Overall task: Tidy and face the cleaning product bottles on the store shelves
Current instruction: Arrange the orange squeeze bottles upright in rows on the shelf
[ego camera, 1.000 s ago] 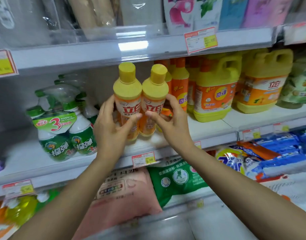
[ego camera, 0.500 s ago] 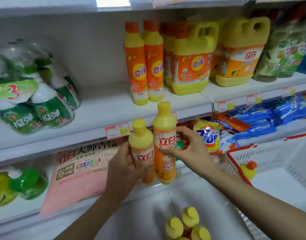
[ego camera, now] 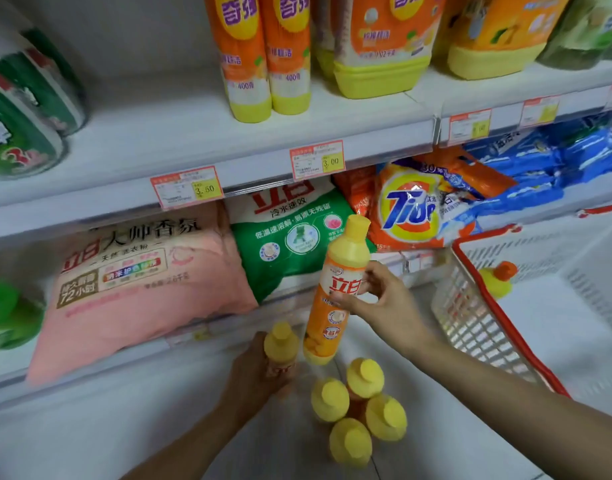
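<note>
My right hand (ego camera: 387, 303) grips a tall orange bottle with a yellow cap (ego camera: 335, 292) around its label, tilted slightly, in front of the lower shelf. Lower down, my left hand (ego camera: 256, 375) holds a second yellow-capped bottle (ego camera: 280, 348) close to the floor. Several more yellow-capped bottles (ego camera: 360, 407) stand clustered on the floor just right of that bottle. On the shelf above, two slim orange bottles (ego camera: 259, 53) stand beside large yellow-based jugs (ego camera: 380, 50); bare shelf board lies to their left.
A white basket with a red rim (ego camera: 477, 306) sits on the right, holding one bottle (ego camera: 495, 278). Pink (ego camera: 134, 282), green (ego camera: 290, 244) and orange detergent bags (ego camera: 412, 209) fill the lower shelf. Green spray bottles (ego camera: 23, 109) stand at upper left. Price tags (ego camera: 186, 187) hang on the shelf edge.
Both hands carried the two bottles down from the shelf toward the floor. The left bottle now sits lower, near the cluster; the view tipped downward.
</note>
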`<state>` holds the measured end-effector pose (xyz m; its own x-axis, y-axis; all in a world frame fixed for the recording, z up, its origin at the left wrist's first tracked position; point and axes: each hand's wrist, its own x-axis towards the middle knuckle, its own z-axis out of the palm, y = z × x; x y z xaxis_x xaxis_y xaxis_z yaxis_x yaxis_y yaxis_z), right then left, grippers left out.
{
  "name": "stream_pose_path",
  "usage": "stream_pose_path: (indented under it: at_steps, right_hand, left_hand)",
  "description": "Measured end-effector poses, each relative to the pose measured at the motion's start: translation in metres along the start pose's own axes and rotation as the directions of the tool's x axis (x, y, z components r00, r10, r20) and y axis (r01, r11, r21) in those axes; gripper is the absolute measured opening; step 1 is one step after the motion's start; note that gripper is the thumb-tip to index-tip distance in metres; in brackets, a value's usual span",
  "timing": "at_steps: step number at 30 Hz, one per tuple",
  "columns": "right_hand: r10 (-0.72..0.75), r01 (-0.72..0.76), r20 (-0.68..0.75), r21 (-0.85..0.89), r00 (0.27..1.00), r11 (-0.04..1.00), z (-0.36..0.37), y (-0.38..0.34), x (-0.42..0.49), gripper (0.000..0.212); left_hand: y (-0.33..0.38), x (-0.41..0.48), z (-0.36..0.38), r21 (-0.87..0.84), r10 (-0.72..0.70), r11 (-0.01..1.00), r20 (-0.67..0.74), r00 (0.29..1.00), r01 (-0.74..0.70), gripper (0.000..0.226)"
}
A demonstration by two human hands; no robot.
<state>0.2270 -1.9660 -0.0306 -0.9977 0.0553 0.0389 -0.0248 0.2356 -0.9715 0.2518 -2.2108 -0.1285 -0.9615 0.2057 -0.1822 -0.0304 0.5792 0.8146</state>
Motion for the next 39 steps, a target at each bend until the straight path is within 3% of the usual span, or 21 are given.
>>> stream_pose_path:
  at_steps: [8, 10, 13, 14, 16, 18, 20, 23, 26, 28, 30, 32, 34, 39]
  right_hand:
    - [0.043, -0.043, 0.011, 0.071, 0.999, 0.997, 0.000, 0.000, -0.002, 0.050]
    - [0.038, -0.039, 0.006, 0.110, 0.999, 0.993, -0.001, -0.005, 0.000, 0.053]
    - [0.058, -0.059, 0.014, 0.185, 0.998, 0.981, -0.006, -0.015, 0.001, 0.056]
    - [0.066, -0.068, 0.015, 0.217, 0.998, 0.974, -0.008, -0.019, 0.001, 0.056]
    - [0.076, -0.076, 0.011, 0.258, 0.997, 0.963, -0.011, -0.028, 0.001, 0.054]
    - [0.077, -0.074, -0.001, 0.261, 0.997, 0.962, -0.012, -0.036, 0.001, 0.051]
    - [0.087, -0.082, -0.006, 0.266, 0.996, 0.960, -0.011, -0.043, 0.001, 0.045]
    - [0.098, -0.088, -0.020, 0.306, 0.995, 0.948, -0.009, -0.053, 0.001, 0.039]
    - [0.100, -0.083, -0.039, 0.320, 0.994, 0.944, -0.005, -0.061, 0.000, 0.042]
    - [0.094, -0.082, -0.022, 0.314, 0.995, 0.946, -0.005, -0.067, -0.001, 0.045]
    - [0.076, -0.086, 0.044, 0.320, 0.996, 0.944, -0.013, -0.073, 0.000, 0.053]
    - [0.063, -0.108, 0.146, 0.326, 0.987, 0.939, -0.023, -0.080, 0.001, 0.056]
    - [0.047, -0.120, 0.221, 0.328, 0.974, 0.937, -0.029, -0.084, 0.002, 0.048]
    - [0.033, -0.105, 0.201, 0.360, 0.979, 0.927, -0.024, -0.089, 0.002, 0.049]
  left_hand:
    - [-0.019, -0.008, 0.002, -0.032, -0.070, 0.997, 0.017, 0.997, 0.071, 0.063]
    - [-0.016, -0.011, -0.006, 0.028, -0.080, 0.997, 0.073, 0.994, 0.079, 0.074]
    - [-0.008, -0.014, -0.027, 0.130, -0.056, 0.991, 0.266, 0.962, 0.022, 0.111]
    - [-0.004, -0.015, -0.036, 0.167, -0.071, 0.986, 0.306, 0.949, 0.020, 0.111]
    - [0.004, -0.016, -0.052, 0.162, -0.065, 0.986, 0.227, 0.972, 0.028, 0.093]
    - [0.021, -0.019, -0.059, 0.095, 0.006, 0.995, -0.004, 1.000, -0.006, 0.074]
    - [0.045, -0.022, -0.060, 0.038, 0.083, 0.996, -0.195, 0.977, -0.077, 0.062]
    - [0.095, -0.027, -0.053, -0.032, 0.208, 0.974, -0.263, 0.942, -0.224, 0.050]
    - [0.133, -0.026, -0.041, -0.098, 0.145, 0.982, -0.137, 0.980, -0.159, 0.071]
    - [0.143, -0.021, -0.041, -0.117, 0.128, 0.983, -0.121, 0.984, -0.142, 0.060]
    - [0.144, -0.017, -0.050, -0.267, 0.135, 0.953, -0.036, 0.990, -0.140, 0.054]
    - [0.140, -0.017, -0.060, -0.529, 0.164, 0.846, 0.134, 0.977, -0.070, 0.053]
    - [0.138, -0.021, -0.064, -0.684, 0.211, 0.728, 0.293, 0.933, 0.051, 0.052]
    - [0.132, -0.022, -0.059, -0.741, 0.201, 0.612, 0.485, 0.851, 0.277, 0.065]
